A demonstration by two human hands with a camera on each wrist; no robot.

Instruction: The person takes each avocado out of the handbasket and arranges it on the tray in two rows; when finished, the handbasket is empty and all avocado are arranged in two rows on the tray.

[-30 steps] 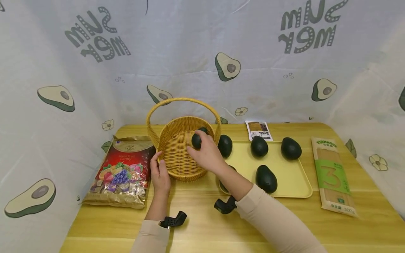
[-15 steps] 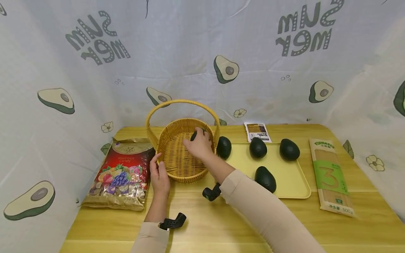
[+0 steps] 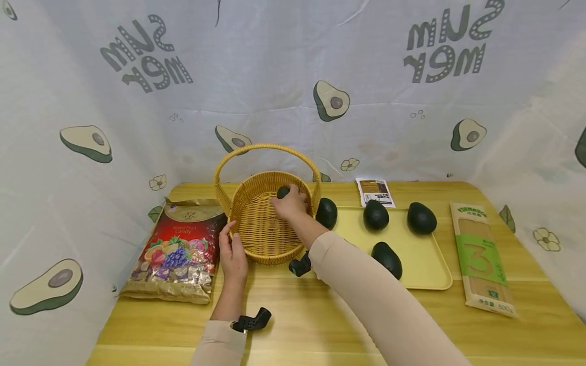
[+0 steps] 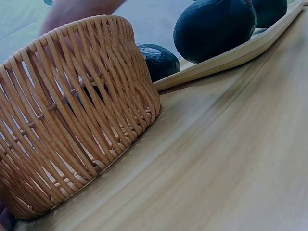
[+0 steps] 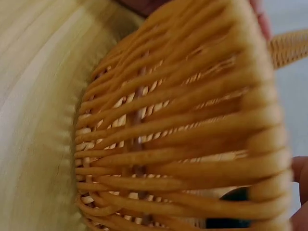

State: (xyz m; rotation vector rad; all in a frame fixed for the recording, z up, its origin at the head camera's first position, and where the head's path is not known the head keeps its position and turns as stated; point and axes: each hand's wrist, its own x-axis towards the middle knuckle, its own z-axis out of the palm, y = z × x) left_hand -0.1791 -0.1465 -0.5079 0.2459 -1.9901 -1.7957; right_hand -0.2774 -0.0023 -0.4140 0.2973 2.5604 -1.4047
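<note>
A yellow wicker basket [image 3: 267, 254] with a tall arched handle stands on the table. Along its left side lies my left hand [image 3: 233, 256], with fingers curved against the rim and wall. My right hand [image 3: 291, 204] reaches inside, near the right wall, and holds a dark green avocado [image 3: 283, 192] mostly covered by the fingers. Through the weave in the right wrist view, part of a dark avocado [image 5: 233, 211] shows. More avocados lie to the right, among them one [image 3: 327, 213] beside the basket and another [image 3: 387, 260] partly behind the right sleeve.
A pale yellow tray [image 3: 426, 262] carries the avocados at right. Farther right lies a noodle packet [image 3: 484, 256], and a small white sachet [image 3: 375, 192] is behind the tray. A mixed fruit candy bag [image 3: 176, 249] sits close to the basket's left.
My right hand has gone deeper into the basket with the avocado, its forearm shifting left and forward over the tray's near corner. My left hand has stayed at the basket.
</note>
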